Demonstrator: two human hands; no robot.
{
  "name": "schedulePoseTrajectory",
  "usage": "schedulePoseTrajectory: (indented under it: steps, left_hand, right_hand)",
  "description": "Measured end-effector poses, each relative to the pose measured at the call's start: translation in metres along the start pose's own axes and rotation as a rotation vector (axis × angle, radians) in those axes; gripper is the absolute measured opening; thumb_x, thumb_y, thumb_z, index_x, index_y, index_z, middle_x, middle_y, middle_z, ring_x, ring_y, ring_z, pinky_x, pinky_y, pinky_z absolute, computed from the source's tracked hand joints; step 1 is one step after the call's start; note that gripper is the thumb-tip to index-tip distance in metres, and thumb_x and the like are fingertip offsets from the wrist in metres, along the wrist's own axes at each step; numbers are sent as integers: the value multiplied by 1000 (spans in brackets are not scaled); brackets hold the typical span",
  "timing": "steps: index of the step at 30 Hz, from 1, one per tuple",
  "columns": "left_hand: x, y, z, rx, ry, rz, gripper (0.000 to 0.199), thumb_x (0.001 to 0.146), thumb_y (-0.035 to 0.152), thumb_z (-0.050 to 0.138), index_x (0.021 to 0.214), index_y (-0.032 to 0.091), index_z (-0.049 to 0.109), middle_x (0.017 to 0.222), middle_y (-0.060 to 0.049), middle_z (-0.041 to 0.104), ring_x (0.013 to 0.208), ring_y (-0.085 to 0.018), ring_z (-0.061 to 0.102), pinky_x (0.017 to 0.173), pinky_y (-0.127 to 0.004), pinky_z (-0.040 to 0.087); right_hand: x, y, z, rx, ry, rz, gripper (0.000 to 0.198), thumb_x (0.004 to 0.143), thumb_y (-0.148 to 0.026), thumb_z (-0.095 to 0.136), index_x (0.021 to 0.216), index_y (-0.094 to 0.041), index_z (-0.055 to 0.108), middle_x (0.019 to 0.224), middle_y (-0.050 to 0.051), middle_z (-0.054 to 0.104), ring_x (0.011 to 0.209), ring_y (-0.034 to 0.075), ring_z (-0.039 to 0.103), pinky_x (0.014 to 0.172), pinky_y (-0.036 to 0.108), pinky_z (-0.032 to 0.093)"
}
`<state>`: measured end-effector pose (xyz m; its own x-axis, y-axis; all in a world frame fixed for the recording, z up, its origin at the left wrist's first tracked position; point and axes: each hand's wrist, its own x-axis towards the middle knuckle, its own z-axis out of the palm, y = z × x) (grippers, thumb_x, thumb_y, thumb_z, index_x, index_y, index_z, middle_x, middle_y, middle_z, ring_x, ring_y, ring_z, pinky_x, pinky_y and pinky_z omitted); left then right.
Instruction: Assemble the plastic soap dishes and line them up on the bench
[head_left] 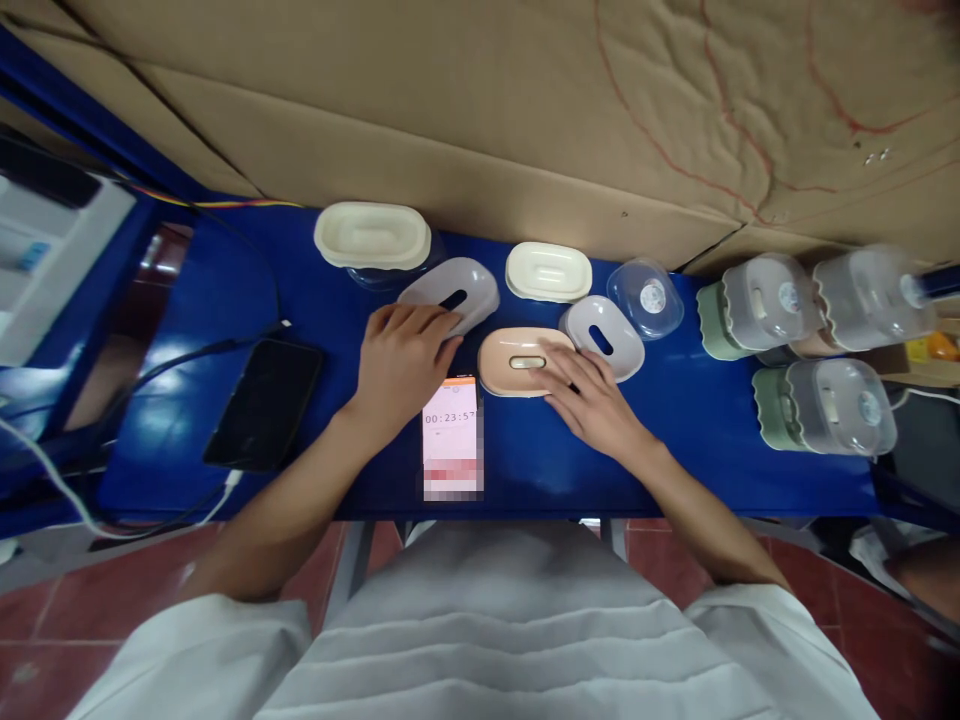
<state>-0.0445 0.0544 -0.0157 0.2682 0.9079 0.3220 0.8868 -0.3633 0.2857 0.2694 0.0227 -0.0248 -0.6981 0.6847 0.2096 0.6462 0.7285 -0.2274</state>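
My left hand [409, 362] curls over the near left edge of a pale grey oval lid [476, 292] with a dark slot, its thumb at the near side. The fingers hide that end of the lid. My right hand [592, 395] lies with fingers stretched apart over the right end of a peach oval dish [499, 362], which has a small cream insert [528, 363] in its middle. Just beyond those fingers sits a second pale grey slotted lid [622, 345]. A cream oval tray [549, 270] rests behind the peach dish.
A stack of cream trays [373, 235] stands at the back left, and a clear cover [646, 300] lies right of centre. Several clear-topped containers [851, 405] stand at the right. A phone with a timer [451, 430], a dark phone [264, 405] and cables lie on the blue table [712, 430].
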Motion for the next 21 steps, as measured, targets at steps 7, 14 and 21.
schedulePoseTrajectory:
  steps: [7,14,21]
  left_hand:
    - [-3,15,-7,-70,78,112,30,110,28,55,134,26,72,129,-10,79,123,-30,73,104,-48,53]
    - [-4,-3,3,44,59,-38,30,106,23,57,132,24,72,124,-14,78,118,-37,72,104,-56,50]
    - [-6,23,0,-113,-29,278,25,107,26,61,130,27,72,135,-10,76,122,-30,72,108,-51,52]
  right_hand:
    - [-11,14,-4,-27,174,204,82,105,-47,68,175,-30,28,172,19,45,159,41,45,125,62,43]
    - [-29,70,-31,-132,286,467,45,115,-32,43,158,-27,55,158,14,63,149,34,57,122,58,45]
    - [-42,131,-16,-95,253,564,69,109,-49,59,166,-13,43,172,26,43,160,38,43,127,58,43]
